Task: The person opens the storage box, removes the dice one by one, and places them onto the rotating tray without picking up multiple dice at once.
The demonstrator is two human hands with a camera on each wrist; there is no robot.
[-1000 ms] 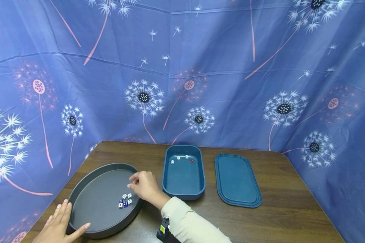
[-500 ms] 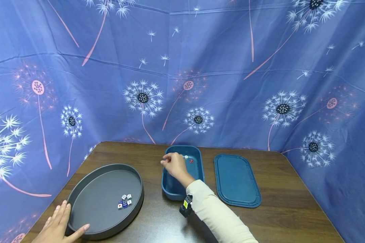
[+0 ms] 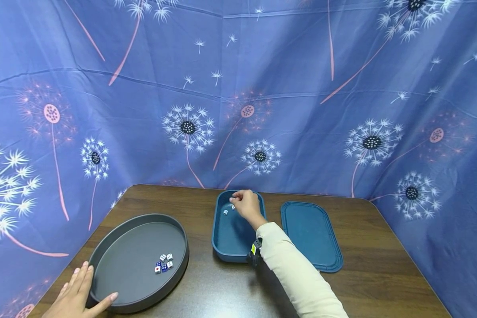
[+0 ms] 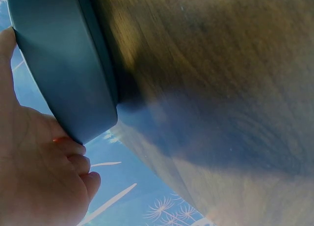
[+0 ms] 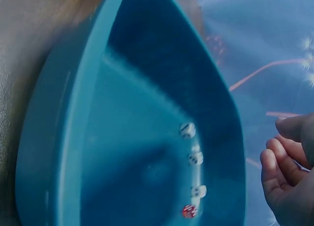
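A round dark grey tray point(image 3: 131, 260) stands at left, holding several small dice point(image 3: 164, 263), white and blue, near its right side. The person's left hand point(image 3: 73, 293) rests against the tray's near-left side, fingers extended along the outside and thumb on the rim. Above the far end of a blue rectangular bin point(image 3: 218, 243) hovers the right hand point(image 3: 247, 206). Its fingers bend loosely, with a gap to the thumb and nothing seen between them. Inside the bin, the right wrist view shows three white dice point(image 5: 195, 158) and one red die point(image 5: 189, 211); the hand hides some in the head view.
A flat blue lid point(image 3: 312, 236) lies on the wooden table point(image 3: 381, 260) to the right of the bin, partly behind the right sleeve point(image 3: 298, 269). A blue cloth point(image 3: 302, 110) with dandelion prints hangs behind the table and at both sides.
The right hand has moved from over the tray's right rim, rightward and away, to above the bin's far end. The left hand, tray and dice have stayed put.
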